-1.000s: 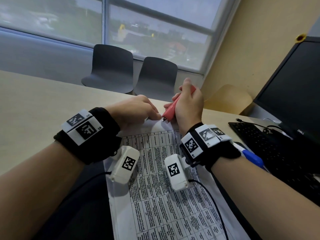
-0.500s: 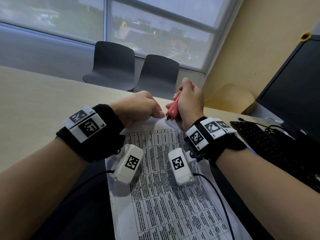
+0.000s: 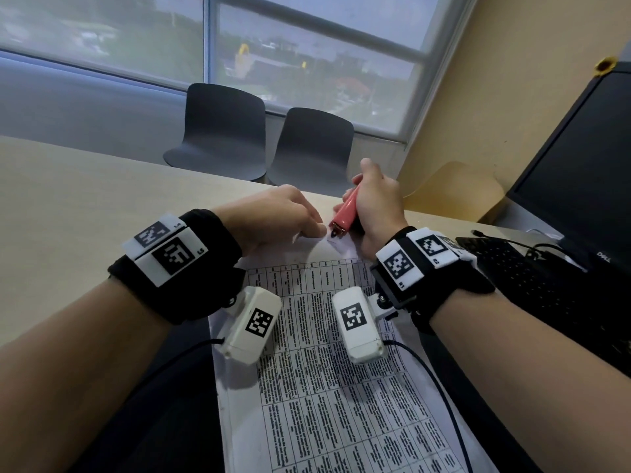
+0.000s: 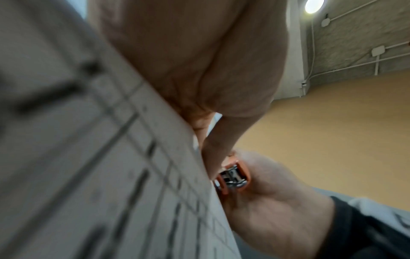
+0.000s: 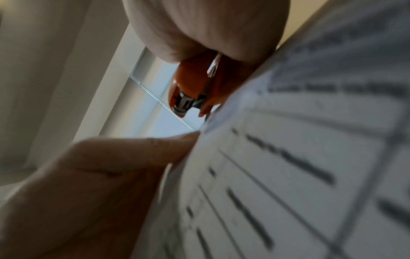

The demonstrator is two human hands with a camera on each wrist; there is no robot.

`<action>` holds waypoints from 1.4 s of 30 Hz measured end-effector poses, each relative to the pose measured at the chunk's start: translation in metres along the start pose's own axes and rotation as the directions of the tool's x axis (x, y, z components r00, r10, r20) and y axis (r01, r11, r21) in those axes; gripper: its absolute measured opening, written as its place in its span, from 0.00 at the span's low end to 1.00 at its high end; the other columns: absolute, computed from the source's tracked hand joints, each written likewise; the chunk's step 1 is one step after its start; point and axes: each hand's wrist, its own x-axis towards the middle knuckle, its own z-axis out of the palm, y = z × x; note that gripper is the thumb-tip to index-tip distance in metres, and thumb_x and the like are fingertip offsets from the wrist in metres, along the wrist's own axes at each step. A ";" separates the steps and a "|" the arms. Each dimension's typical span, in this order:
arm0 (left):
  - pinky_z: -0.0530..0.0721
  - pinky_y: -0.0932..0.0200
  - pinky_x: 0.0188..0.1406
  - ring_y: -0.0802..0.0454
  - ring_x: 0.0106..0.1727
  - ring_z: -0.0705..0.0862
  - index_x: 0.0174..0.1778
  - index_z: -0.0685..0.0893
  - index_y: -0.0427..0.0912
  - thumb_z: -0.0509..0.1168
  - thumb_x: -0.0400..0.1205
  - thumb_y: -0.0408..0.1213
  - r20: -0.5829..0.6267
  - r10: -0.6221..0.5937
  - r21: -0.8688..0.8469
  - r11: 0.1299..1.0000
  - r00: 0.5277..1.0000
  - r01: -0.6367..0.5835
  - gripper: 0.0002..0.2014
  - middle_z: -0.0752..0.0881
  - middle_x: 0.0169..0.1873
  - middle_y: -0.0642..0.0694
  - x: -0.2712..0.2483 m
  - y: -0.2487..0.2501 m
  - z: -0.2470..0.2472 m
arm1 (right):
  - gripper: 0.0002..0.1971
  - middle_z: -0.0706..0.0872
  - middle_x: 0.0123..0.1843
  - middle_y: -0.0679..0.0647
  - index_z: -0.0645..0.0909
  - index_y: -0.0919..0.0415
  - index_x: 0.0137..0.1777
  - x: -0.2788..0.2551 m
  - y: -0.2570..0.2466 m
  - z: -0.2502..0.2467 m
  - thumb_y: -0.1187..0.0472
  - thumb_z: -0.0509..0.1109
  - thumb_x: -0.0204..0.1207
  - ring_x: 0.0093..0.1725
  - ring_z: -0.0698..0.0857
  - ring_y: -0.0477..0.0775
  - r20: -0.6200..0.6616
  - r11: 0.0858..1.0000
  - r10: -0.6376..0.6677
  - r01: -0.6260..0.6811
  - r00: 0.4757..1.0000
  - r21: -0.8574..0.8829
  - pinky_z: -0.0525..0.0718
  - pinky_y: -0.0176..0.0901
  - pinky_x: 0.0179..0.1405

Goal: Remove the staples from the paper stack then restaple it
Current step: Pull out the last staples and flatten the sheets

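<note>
A stack of printed table sheets [image 3: 327, 387] lies lengthwise on the beige table [image 3: 85, 213], its far end between my hands. My right hand [image 3: 375, 203] grips a pink stapler [image 3: 345, 213] nose-down, its metal tip [image 4: 233, 178] at the far corner of the paper. My left hand [image 3: 280, 216] presses its curled fingertips [image 3: 319, 230] on the paper's top edge just left of that tip. In the right wrist view the stapler nose [image 5: 188, 99] touches the sheet's edge [image 5: 288, 157]. No staple can be made out.
A black keyboard [image 3: 532, 271] and Dell monitor [image 3: 587, 172] stand to the right, with a cable [image 3: 532, 247] between them. Two dark chairs [image 3: 222, 131] sit beyond the table's far edge, under the window. A tan chair back [image 3: 454, 192] shows at the right.
My right hand has tilted the stapler more upright and brought its tip down onto the paper's far corner. The left hand stays pressing the top edge.
</note>
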 end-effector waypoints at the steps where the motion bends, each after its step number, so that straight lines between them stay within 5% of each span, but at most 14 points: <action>1: 0.88 0.47 0.48 0.48 0.39 0.86 0.40 0.94 0.40 0.71 0.81 0.35 0.032 -0.003 0.030 1.000 0.999 0.002 0.07 0.92 0.38 0.41 0.000 -0.001 -0.001 | 0.16 0.80 0.33 0.55 0.76 0.57 0.41 0.000 -0.003 -0.004 0.46 0.58 0.83 0.33 0.82 0.55 -0.018 1.000 -0.024 0.023 1.000 -0.021 0.82 0.51 0.41; 3: 0.88 0.42 0.54 0.47 0.42 0.87 0.43 0.93 0.38 0.72 0.80 0.36 0.076 -0.005 0.078 0.997 0.997 -0.001 0.06 0.92 0.45 0.37 -0.001 -0.004 -0.001 | 0.19 0.82 0.39 0.55 0.76 0.54 0.42 0.000 -0.004 -0.010 0.39 0.56 0.82 0.41 0.82 0.56 -0.034 0.992 -0.073 0.070 0.997 -0.102 0.81 0.52 0.47; 7: 0.85 0.50 0.50 0.49 0.43 0.86 0.43 0.93 0.41 0.75 0.78 0.37 0.048 0.000 0.057 0.998 0.999 -0.003 0.04 0.93 0.45 0.40 0.001 -0.008 -0.002 | 0.24 0.81 0.41 0.52 0.74 0.47 0.44 -0.010 -0.005 -0.024 0.27 0.54 0.67 0.46 0.82 0.57 -0.043 0.968 -0.174 0.163 0.984 -0.189 0.82 0.61 0.57; 12: 0.72 0.62 0.33 0.50 0.31 0.78 0.43 0.92 0.39 0.75 0.77 0.34 -0.052 -0.033 -0.094 0.995 0.998 0.028 0.03 0.86 0.29 0.50 0.001 -0.006 -0.009 | 0.21 0.85 0.42 0.58 0.78 0.58 0.50 -0.028 -0.011 -0.050 0.39 0.61 0.83 0.37 0.82 0.51 0.076 0.997 -0.029 0.035 0.997 -0.073 0.86 0.49 0.45; 14: 0.70 0.65 0.25 0.56 0.25 0.76 0.43 0.90 0.37 0.73 0.79 0.32 -0.084 -0.045 -0.134 0.990 0.995 0.033 0.02 0.82 0.19 0.57 -0.001 -0.004 -0.010 | 0.25 0.89 0.43 0.61 0.78 0.65 0.56 -0.044 -0.010 -0.061 0.42 0.70 0.78 0.39 0.88 0.54 0.197 0.994 0.028 -0.048 0.980 0.096 0.91 0.53 0.51; 17: 0.69 0.70 0.16 0.63 0.16 0.73 0.45 0.88 0.30 0.69 0.80 0.25 -0.117 -0.068 -0.172 0.984 0.991 0.047 0.04 0.78 0.16 0.57 -0.002 -0.003 -0.010 | 0.30 0.90 0.50 0.64 0.75 0.67 0.62 -0.063 0.006 -0.072 0.49 0.81 0.68 0.46 0.91 0.58 0.365 0.999 0.019 -0.008 0.931 -0.031 0.92 0.50 0.50; 19: 0.76 0.63 0.27 0.56 0.26 0.78 0.47 0.90 0.25 0.71 0.78 0.26 -0.144 -0.070 -0.209 0.977 0.987 0.039 0.06 0.83 0.26 0.48 -0.001 -0.004 -0.009 | 0.29 0.89 0.54 0.62 0.76 0.61 0.62 -0.070 0.016 -0.071 0.54 0.85 0.66 0.48 0.92 0.60 0.426 0.973 0.053 0.049 0.903 -0.225 0.91 0.49 0.47; 21: 0.83 0.57 0.41 0.46 0.35 0.83 0.45 0.91 0.26 0.74 0.76 0.27 -0.160 -0.071 -0.245 0.969 0.985 0.030 0.07 0.87 0.33 0.41 0.000 -0.004 -0.009 | 0.21 0.88 0.53 0.60 0.76 0.54 0.61 -0.075 0.022 -0.064 0.55 0.78 0.70 0.47 0.91 0.61 0.473 0.925 0.096 0.097 0.876 -0.368 0.91 0.55 0.47; 23: 0.81 0.63 0.37 0.47 0.33 0.83 0.44 0.91 0.26 0.74 0.76 0.27 -0.170 -0.060 -0.246 0.969 0.984 0.017 0.06 0.87 0.34 0.39 0.000 -0.003 -0.008 | 0.12 0.86 0.49 0.56 0.75 0.52 0.59 -0.078 0.020 -0.056 0.51 0.66 0.78 0.42 0.89 0.59 0.486 0.870 0.091 0.168 0.869 -0.464 0.89 0.55 0.46; 25: 0.80 0.64 0.30 0.48 0.30 0.82 0.44 0.91 0.25 0.74 0.75 0.28 -0.181 -0.047 -0.245 0.969 0.982 0.001 0.07 0.89 0.36 0.37 0.000 -0.001 -0.008 | 0.16 0.84 0.42 0.53 0.76 0.53 0.51 -0.079 0.017 -0.050 0.42 0.59 0.76 0.38 0.83 0.54 0.471 0.869 0.058 0.188 0.880 -0.458 0.84 0.53 0.41; 27: 0.88 0.48 0.46 0.43 0.38 0.87 0.43 0.91 0.26 0.76 0.70 0.32 -0.190 -0.031 -0.275 0.961 0.981 -0.023 0.12 0.92 0.43 0.30 -0.002 0.002 -0.009 | 0.24 0.83 0.34 0.50 0.80 0.54 0.43 -0.077 0.016 -0.046 0.33 0.58 0.75 0.32 0.80 0.50 0.428 0.907 0.032 0.154 0.903 -0.392 0.79 0.49 0.36; 29: 0.87 0.41 0.59 0.39 0.44 0.89 0.41 0.92 0.28 0.75 0.65 0.37 -0.202 -0.022 -0.272 0.962 0.979 -0.035 0.15 0.92 0.45 0.29 -0.004 0.005 -0.010 | 0.27 0.80 0.30 0.48 0.84 0.54 0.41 -0.073 0.018 -0.043 0.32 0.58 0.80 0.26 0.77 0.46 0.379 0.947 0.030 0.095 0.925 -0.307 0.76 0.44 0.31; 34: 0.81 0.58 0.48 0.51 0.37 0.86 0.39 0.92 0.32 0.73 0.77 0.28 -0.219 0.023 -0.221 0.973 0.975 -0.073 0.04 0.89 0.32 0.45 -0.002 0.007 -0.008 | 0.27 0.79 0.27 0.48 0.84 0.56 0.41 -0.071 0.024 -0.043 0.38 0.54 0.85 0.22 0.73 0.43 0.362 0.977 0.060 0.021 0.930 -0.214 0.71 0.39 0.28; 42: 0.82 0.51 0.51 0.47 0.40 0.83 0.39 0.90 0.26 0.74 0.73 0.34 -0.216 0.053 -0.194 0.976 0.975 -0.096 0.11 0.87 0.35 0.41 -0.002 0.010 -0.006 | 0.27 0.78 0.26 0.49 0.84 0.59 0.42 -0.068 0.028 -0.051 0.41 0.52 0.86 0.25 0.75 0.46 0.399 0.984 0.063 0.010 0.915 -0.177 0.72 0.38 0.28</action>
